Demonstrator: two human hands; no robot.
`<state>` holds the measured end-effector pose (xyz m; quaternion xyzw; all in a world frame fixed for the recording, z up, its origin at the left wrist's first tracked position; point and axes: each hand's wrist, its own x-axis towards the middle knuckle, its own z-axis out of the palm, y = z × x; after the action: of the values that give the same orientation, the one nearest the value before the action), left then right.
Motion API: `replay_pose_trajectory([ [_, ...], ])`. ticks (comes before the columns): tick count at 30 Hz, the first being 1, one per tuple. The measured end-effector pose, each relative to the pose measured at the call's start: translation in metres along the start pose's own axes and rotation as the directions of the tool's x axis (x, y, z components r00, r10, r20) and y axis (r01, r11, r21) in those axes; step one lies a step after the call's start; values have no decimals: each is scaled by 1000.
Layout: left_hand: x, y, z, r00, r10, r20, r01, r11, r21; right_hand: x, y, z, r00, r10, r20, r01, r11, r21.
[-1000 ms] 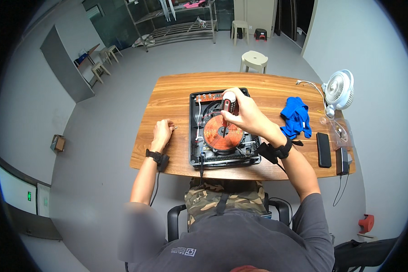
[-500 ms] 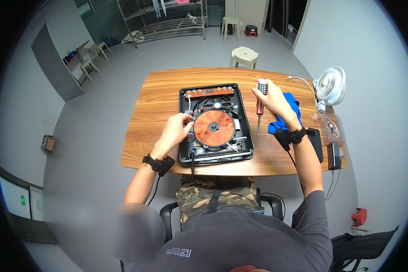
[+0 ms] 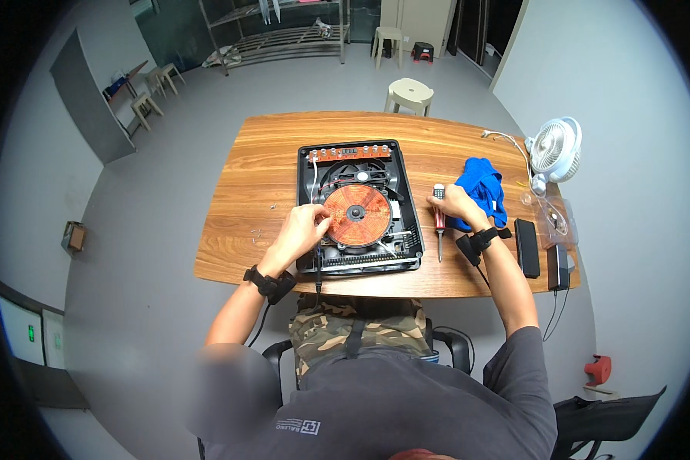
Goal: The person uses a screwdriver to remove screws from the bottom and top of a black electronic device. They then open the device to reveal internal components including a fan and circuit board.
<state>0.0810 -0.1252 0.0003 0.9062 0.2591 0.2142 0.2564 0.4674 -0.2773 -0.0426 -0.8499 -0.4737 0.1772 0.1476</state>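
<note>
An induction cooker [image 3: 397, 264] with its cover off lies on the table, its black shell showing a round copper coil [image 3: 358, 215], a black fan [image 3: 340, 172] and an orange button board [image 3: 350, 153]. At the coil's left edge is my left hand [image 3: 301, 231], thumb and fingers pinched together; whatever may be between them is hidden. To the right of the cooker, my right hand [image 3: 460, 204] has its fingers round the handle of a red and black screwdriver [image 3: 439, 222]. The screwdriver's tip points toward me, low over or on the tabletop.
Small screws [image 3: 258, 234] lie on the wooden table [image 3: 230, 192] left of the cooker. At the right are a blue cloth [image 3: 483, 184], a black case [image 3: 527, 248], a clear plastic box [image 3: 557, 222], a dark box-shaped device [image 3: 558, 268] and a white fan [image 3: 553, 149].
My right hand has come down nearer to me with the screwdriver, uncovering more of the blue cloth. My left hand has shifted slightly toward me along the coil's edge.
</note>
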Motion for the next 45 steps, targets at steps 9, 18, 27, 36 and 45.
replay_pose_trajectory([
  [9, 2, -11, 1, 995, -99, -21, 98, 994, -46, 3, -7, 12, 999, -34, -8, 33, 999, -34],
  [18, 10, -18, 3, 996, -82, -35, 80, 995, -54, 3, -10, 16, 997, -61, -53, 52, 985, -164],
  [27, 18, -29, 10, 996, -91, -5, 91, 995, 48, -22, -60, -18, 928, -174, -331, 122, 978, -172],
  [36, 22, -25, 12, 980, -193, 46, 192, 981, 18, -36, -102, 29, 974, -225, -33, 225, 974, -8],
  [45, 23, -21, 11, 976, -212, 52, 212, 977, 3, -52, -116, 27, 973, -219, -76, 221, 975, 31],
])
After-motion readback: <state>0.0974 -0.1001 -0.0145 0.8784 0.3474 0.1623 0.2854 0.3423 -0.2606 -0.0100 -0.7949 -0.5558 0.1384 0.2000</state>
